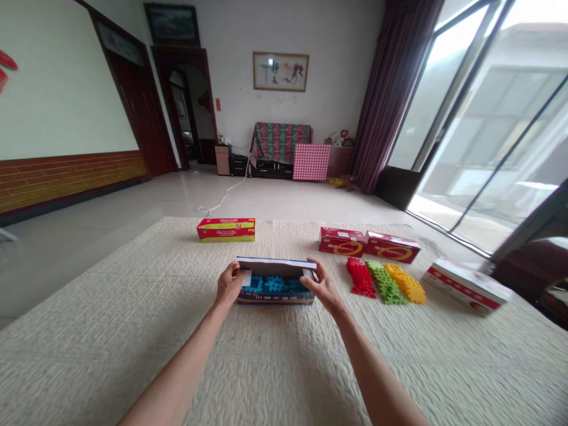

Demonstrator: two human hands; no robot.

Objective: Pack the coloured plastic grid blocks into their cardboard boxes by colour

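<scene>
A dark blue cardboard box (276,299) lies lengthwise in front of me with its lid raised at the back. Several blue interlocking plastic blocks (274,284) fill it. My left hand (229,285) grips the box's left end, thumb against a white end flap (247,278). At the opposite end, my right hand (325,287) holds the box, its thumb by the right flap (309,274). Fingers behind the box ends are partly hidden.
Red blocks (360,277), green blocks (386,283) and yellow blocks (405,283) lie in rows at right. Behind them stand two dark red boxes (341,242); a white-and-red box (468,286) lies farther right. A red-yellow box (226,231) is at back left. A quilted cover (168,331) lies beneath everything.
</scene>
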